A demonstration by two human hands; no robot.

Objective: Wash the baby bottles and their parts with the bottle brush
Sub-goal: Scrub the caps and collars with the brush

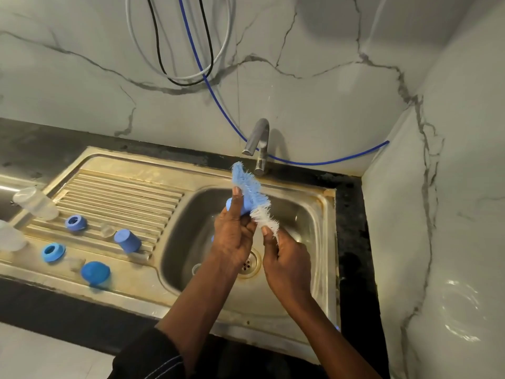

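Note:
Over the steel sink basin (314, 214), my left hand (232, 233) grips a blue bottle cap (240, 206). My right hand (284, 258) holds the bottle brush (254, 195) by its lower end; its blue and white bristles point up beside the cap, touching it. On the ribbed draining board (123, 192) to the left lie two clear bottles (35, 205) (11, 237), two blue screw rings (76, 222) (52, 252), two blue caps (127, 240) (95, 272) and clear teats (107, 231) (75, 263).
A chrome tap (258, 144) stands behind the basin, with no water running. The drain (247, 265) lies under my hands, a small clear ring (196, 268) beside it. A blue hose (328, 161) and cables hang on the marble wall. A wall corner closes in at the right.

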